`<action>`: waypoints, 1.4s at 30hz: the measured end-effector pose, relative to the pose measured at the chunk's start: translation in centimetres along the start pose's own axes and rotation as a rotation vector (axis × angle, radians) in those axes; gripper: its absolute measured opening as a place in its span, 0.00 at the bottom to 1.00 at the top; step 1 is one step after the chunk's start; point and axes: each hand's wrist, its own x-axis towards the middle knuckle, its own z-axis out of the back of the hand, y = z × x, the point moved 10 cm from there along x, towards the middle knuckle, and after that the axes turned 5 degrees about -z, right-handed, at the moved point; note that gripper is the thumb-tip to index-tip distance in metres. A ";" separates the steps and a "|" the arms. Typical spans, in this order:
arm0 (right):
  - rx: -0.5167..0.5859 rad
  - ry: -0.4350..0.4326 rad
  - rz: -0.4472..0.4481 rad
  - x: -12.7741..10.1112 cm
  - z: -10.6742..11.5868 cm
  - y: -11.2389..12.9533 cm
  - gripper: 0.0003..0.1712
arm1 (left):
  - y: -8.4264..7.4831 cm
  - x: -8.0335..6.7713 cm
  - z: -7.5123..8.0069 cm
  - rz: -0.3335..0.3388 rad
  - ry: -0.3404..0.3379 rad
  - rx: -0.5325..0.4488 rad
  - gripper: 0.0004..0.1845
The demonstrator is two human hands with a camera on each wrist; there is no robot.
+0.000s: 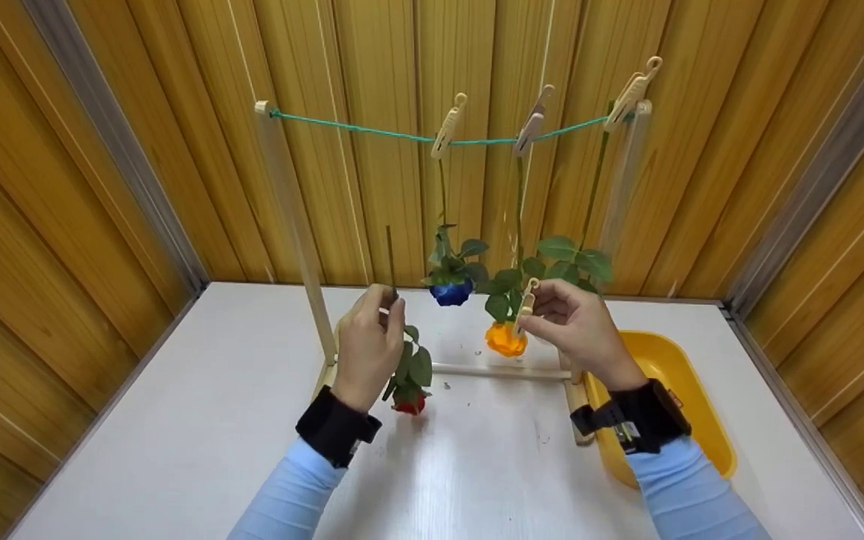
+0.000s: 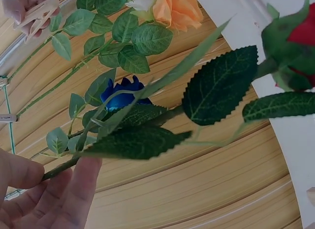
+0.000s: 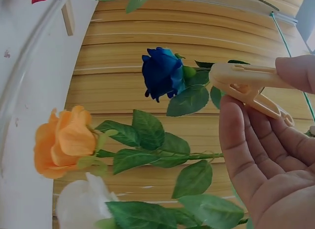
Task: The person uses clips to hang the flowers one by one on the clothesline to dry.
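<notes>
My left hand (image 1: pixel 366 346) pinches the stem of a red rose (image 1: pixel 409 403), which hangs bloom down in front of the rack; its serrated leaves (image 2: pixel 219 89) fill the left wrist view. In my right hand (image 1: pixel 580 324), thumb and fingers grip a beige clothespin (image 3: pixel 246 79), with no flower in it. Behind it hang a blue rose (image 1: pixel 452 292) and an orange rose (image 1: pixel 505 340) upside down. A white rose (image 3: pixel 83 204) shows beside the orange one in the right wrist view; in the head view its bloom is hidden behind my right hand.
A green line (image 1: pixel 372 130) runs between two wooden posts. A beige clothespin (image 1: pixel 448 127), a greyish one (image 1: pixel 529 133) and another beige one (image 1: pixel 631 97) clip the hanging stems to it. A yellow basin (image 1: pixel 717 450) stands at the right on the white table (image 1: pixel 199 420).
</notes>
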 end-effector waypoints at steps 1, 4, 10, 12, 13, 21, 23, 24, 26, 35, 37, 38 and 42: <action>-0.010 0.012 0.008 0.3 -0.1 0.3 0.19 | 0.1 0.3 0.0 0.000 0.008 -0.004 0.02; -0.037 0.043 0.031 1.2 -0.4 1.6 0.19 | 0.4 1.1 0.1 0.008 0.035 -0.013 0.03; -0.096 0.073 0.076 3.0 -1.0 4.3 0.17 | 1.3 2.6 0.3 0.020 0.062 -0.001 0.03; -0.100 0.079 0.088 3.6 -1.2 5.0 0.17 | 1.5 3.0 0.4 0.021 0.062 0.003 0.03; -0.101 0.081 0.092 3.8 -1.3 5.4 0.17 | 1.6 3.2 0.4 0.019 0.062 0.006 0.03; -0.131 0.109 0.154 5.5 -2.1 8.4 0.18 | 1.9 4.9 0.5 0.008 0.058 0.004 0.03; -0.142 0.121 0.169 5.9 -2.3 9.2 0.18 | 2.0 5.4 0.5 0.020 0.070 -0.005 0.03; -0.142 0.126 0.175 6.0 -2.4 9.6 0.17 | 2.0 5.6 0.5 0.024 0.075 -0.007 0.03; -0.145 0.136 0.181 6.4 -2.7 10.4 0.17 | 2.0 6.1 0.5 0.030 0.086 -0.011 0.03; -0.171 0.169 0.211 8.3 -4.1 13.8 0.17 | 2.8 7.9 0.4 0.045 0.110 0.025 0.04; -0.165 0.177 0.222 8.8 -4.4 14.6 0.17 | 3.0 8.2 0.5 0.044 0.104 0.030 0.05; -0.161 0.182 0.226 9.0 -4.6 15.0 0.17 | 3.2 8.4 0.6 0.042 0.099 0.032 0.06; -0.155 0.199 0.253 9.9 -5.2 16.6 0.17 | 3.5 9.1 0.8 0.038 0.078 0.028 0.07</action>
